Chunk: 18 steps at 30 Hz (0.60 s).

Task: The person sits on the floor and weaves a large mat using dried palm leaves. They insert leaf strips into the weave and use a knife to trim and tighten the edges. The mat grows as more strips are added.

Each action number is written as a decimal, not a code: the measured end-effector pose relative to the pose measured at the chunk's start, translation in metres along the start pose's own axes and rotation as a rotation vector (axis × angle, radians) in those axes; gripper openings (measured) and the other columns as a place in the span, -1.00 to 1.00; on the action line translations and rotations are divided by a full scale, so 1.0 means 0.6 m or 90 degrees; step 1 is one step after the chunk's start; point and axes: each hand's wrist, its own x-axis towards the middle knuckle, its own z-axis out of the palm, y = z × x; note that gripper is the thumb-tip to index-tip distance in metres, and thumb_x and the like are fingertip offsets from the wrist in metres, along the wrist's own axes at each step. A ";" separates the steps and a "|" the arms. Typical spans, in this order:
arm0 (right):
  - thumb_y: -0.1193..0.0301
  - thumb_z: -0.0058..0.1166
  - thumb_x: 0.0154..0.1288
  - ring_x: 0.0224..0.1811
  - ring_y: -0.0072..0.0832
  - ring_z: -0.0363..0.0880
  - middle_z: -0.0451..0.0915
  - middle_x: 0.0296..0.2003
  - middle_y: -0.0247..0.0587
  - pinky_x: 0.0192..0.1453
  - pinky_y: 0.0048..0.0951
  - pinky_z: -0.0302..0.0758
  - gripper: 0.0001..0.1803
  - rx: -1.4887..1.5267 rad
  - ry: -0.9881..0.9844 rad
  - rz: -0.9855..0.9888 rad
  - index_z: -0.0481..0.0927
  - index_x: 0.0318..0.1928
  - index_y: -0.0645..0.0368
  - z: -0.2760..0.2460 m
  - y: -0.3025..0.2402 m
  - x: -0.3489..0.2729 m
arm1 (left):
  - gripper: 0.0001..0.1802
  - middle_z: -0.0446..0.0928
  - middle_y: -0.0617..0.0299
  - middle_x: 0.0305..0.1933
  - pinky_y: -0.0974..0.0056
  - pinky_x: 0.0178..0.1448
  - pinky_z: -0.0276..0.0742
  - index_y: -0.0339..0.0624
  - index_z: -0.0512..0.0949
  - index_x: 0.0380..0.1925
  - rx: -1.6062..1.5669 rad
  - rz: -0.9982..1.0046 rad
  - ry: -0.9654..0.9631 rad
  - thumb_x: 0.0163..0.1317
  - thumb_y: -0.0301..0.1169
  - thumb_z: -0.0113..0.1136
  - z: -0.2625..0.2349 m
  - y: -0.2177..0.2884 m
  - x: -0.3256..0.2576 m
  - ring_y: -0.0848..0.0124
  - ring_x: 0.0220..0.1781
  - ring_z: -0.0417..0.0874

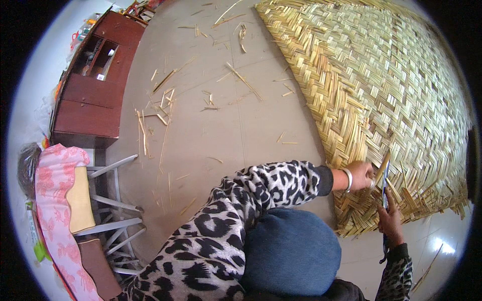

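Note:
A large woven straw mat fills the right side, its near edge bristling with loose strip ends. Over that edge my left hand is closed, a white bangle at the wrist, with a tan straw strip sticking up beside its fingers. My right hand grips a narrow, long-bladed tool that looks like a knife, its blade pointing away from me and lying close against the strip. A dark cord hangs below the right hand. The left fingertips are partly hidden by their own curl.
My bent knee in blue cloth sits between my arms. Straw scraps litter the tiled floor. At left stand a dark red cabinet, grey-legged stools and a pink floral cloth.

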 end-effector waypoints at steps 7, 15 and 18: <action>0.44 0.04 0.43 -0.72 -0.65 0.28 0.29 -0.60 -0.49 -0.69 -0.51 0.27 -0.28 0.252 -0.064 0.022 0.14 0.54 -0.08 0.047 -0.006 -0.090 | -0.77 0.67 0.07 -0.44 0.22 -0.39 0.63 -0.32 0.63 -0.29 -0.022 -0.025 -0.002 0.21 -0.34 0.34 0.013 0.030 0.040 0.36 -0.49 0.68; 0.29 0.07 0.34 -0.24 -0.03 0.62 0.63 -0.27 0.17 -0.07 -0.12 0.55 -0.33 -0.112 -0.100 -0.029 0.31 0.45 0.07 0.024 -0.031 -0.079 | -0.77 0.67 0.22 -0.27 0.42 -0.33 0.64 -0.24 0.57 -0.12 -0.418 -0.308 0.029 0.43 -0.30 0.18 -0.023 0.022 0.007 0.45 -0.29 0.75; 0.27 0.04 0.31 -0.10 0.15 0.65 0.65 -0.18 0.30 0.03 -0.03 0.56 -0.33 -0.155 -0.102 -0.066 0.32 0.42 0.12 0.017 -0.046 -0.068 | -0.79 0.66 0.24 -0.20 0.42 -0.31 0.66 -0.21 0.55 -0.08 -0.530 -0.312 0.051 0.48 -0.30 0.13 -0.009 0.021 -0.011 0.44 -0.26 0.75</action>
